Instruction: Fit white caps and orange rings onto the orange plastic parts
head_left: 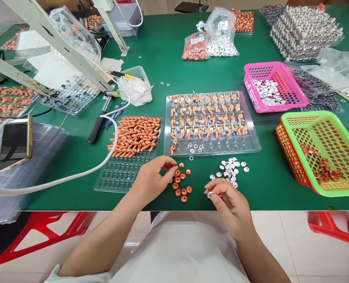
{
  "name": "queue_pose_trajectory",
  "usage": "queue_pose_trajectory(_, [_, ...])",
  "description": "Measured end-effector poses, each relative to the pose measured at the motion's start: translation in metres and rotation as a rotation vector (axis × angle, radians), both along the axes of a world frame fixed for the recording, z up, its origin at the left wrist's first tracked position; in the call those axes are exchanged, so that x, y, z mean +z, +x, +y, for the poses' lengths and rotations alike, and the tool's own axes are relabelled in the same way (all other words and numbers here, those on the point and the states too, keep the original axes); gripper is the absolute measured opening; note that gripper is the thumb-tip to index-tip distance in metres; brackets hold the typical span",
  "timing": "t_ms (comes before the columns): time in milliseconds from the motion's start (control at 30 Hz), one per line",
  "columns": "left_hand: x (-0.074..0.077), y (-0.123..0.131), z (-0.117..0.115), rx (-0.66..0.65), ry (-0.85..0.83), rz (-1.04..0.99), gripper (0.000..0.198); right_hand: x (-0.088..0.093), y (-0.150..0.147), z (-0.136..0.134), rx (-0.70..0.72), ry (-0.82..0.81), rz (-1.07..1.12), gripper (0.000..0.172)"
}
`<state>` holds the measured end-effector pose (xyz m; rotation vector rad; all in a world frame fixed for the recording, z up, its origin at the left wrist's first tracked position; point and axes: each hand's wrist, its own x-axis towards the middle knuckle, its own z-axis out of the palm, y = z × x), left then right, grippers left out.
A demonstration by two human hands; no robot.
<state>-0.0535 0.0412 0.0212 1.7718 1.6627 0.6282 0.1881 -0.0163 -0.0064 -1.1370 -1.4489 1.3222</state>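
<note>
At the counter [162, 51], right hand [231, 206] pinches pale disc [210, 194]; left hand [150, 179], hold unclear, by copper-coloured discs [183, 176]; likely picking, next needing fine pinch.

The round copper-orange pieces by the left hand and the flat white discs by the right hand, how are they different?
The round copper-orange pieces look thick and shiny; the flat white discs look thin. The orange pieces lie mostly spread out by the left hand, while many discs overlap in a heap by the right hand. Both are small, round and lie on the green table.
</note>
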Motion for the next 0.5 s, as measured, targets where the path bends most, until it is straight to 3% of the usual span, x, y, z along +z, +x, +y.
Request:
queue_pose_trajectory(133, [0.013,0.022,-0.013,-0.015,-0.198,-0.516,0.012,0.003,-0.009,0.004,-0.03,-0.064,0.158,0.01])
queue_pose_trajectory(200, [0.016,0.035,-0.017,-0.042,-0.265,-0.647,0.008,0.004,-0.012,0.005,-0.022,-0.065,0.212,0.01])
queue_pose_trajectory(333, [0.01,0.054,-0.019,-0.027,-0.173,-0.703,0.003,0.003,-0.013,0.002,-0.037,-0.026,0.2,0.008])
queue_pose_trajectory(500, [0.003,0.059,-0.019,-0.021,-0.157,-0.671,0.001,0.001,-0.006,-0.002,-0.09,0.064,0.096,0.008])
